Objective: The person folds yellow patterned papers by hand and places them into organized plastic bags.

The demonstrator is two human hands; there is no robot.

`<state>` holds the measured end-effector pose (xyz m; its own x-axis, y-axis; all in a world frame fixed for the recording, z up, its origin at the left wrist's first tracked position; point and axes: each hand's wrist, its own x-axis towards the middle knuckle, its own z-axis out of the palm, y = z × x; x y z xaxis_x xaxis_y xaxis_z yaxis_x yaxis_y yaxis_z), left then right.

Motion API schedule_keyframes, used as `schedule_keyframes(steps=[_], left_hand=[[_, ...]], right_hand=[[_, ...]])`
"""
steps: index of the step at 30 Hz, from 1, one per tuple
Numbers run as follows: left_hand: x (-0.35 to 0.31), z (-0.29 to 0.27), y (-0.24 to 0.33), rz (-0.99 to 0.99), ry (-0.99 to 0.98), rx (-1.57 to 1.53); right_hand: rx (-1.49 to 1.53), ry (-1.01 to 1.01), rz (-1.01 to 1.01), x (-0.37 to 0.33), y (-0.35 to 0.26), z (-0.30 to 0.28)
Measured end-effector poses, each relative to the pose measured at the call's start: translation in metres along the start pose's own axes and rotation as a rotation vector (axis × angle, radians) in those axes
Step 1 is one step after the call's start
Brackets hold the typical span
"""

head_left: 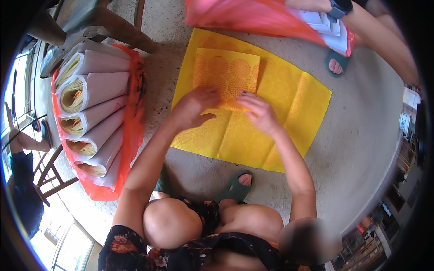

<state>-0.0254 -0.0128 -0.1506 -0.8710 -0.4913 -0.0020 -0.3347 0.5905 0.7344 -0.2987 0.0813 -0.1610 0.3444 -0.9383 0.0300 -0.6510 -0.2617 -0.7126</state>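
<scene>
A large yellow sheet (294, 113) with fold creases lies spread on the concrete floor before my knees. On its far left part rests a smaller square of yellow paper (228, 67), printed with orange round patterns; whether it is one sheet or a stack I cannot tell. My left hand (196, 105) lies over the square's near left corner, fingers stretched and slightly blurred, thumb apart. At its near right corner, my right hand (263, 114) touches the paper with extended fingers. Neither hand is closed around anything.
Left of the sheet, a red plastic bag (135, 97) holds several white-wrapped rolls of yellowish paper (106, 86). A wooden stool or bench (108, 22) stands beyond it. At the far right, another person's arm (379, 36) with a dark watch is beside a pinkish-red bag (244, 16) with white packets.
</scene>
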Motion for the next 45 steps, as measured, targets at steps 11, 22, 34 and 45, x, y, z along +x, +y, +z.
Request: schedule_keyframes(steps=[11, 22, 34, 45], left_hand=[[0.022, -0.009, -0.007, -0.535, 0.43, 0.199], [0.027, -0.002, -0.05, 0.117, 0.143, 0.428], [0.056, -0.036, 0.044, 0.079, 0.196, 0.46], [0.044, -0.091, 0.123, -0.772, -0.007, -1.242]], right_hand=[[0.662, 0.146, 0.628, 0.049, 0.069, 0.002], [-0.52, 0.177, -0.126, 0.076, -0.034, -0.026], [1.024, 0.286, 0.504, 0.043, -0.019, -0.028], [1.519, 0.061, 0.359, 0.022, -0.099, -0.052]])
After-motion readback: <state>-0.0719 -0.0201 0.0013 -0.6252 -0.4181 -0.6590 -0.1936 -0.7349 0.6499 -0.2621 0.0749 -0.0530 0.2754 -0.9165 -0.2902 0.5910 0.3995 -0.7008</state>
